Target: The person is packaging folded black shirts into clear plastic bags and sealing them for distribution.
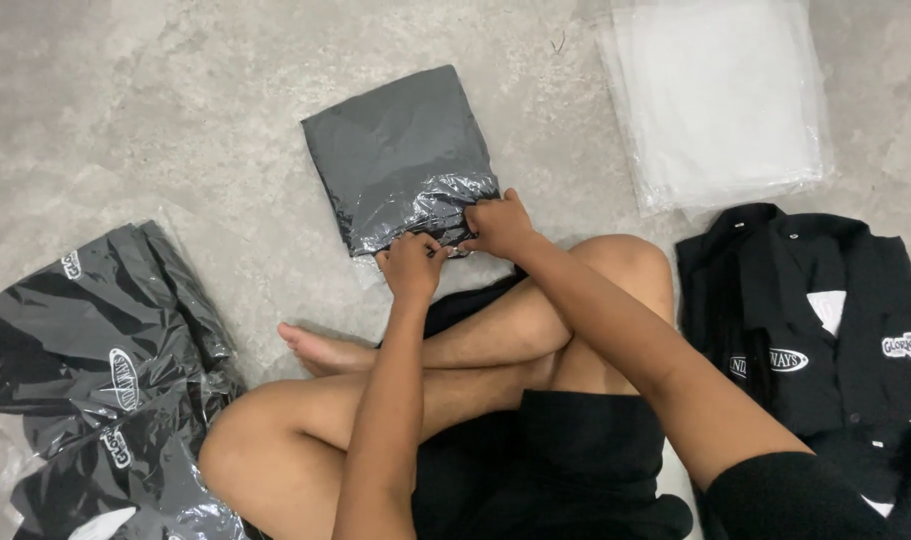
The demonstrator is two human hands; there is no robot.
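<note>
Head view, as I watch remotely: my left hand [412, 262] and right hand [498, 225] both pinch shut on the near, open edge of the clear bag around the folded grey garment [400, 150], which lies flat on the floor [175, 100] just beyond my crossed legs [455, 350]. Left of that garment sit bagged dark shirts [95, 370], right of it unbagged black shirts [815, 310], and beyond those a stack of empty clear bags [720, 95], all within arm's reach
</note>
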